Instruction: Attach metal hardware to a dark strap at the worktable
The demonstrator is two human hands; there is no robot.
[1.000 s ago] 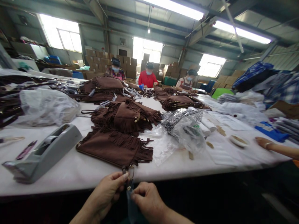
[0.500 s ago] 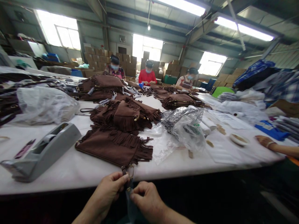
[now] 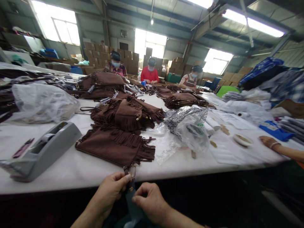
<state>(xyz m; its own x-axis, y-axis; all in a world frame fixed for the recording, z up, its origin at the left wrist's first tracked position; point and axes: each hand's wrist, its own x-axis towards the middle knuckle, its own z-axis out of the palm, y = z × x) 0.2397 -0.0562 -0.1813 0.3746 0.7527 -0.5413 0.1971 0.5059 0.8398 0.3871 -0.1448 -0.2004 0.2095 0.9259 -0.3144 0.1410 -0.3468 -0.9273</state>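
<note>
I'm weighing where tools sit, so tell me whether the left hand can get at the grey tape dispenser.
Likely yes: the grey tape dispenser stands to the left of the left hand, and nothing seems to lie between them. The hand would first have to release the strap beside the brown bag.

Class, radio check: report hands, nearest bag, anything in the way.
Left hand pinching strap by metal clip. Right hand at translucent plastic. Fringed bag on table. Tape dispenser left, not obstructing.

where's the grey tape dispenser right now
In the head view, the grey wedge-shaped plastic tape dispenser sits at the left on the white-covered table, just left of the nearest brown fringed bag.
</note>
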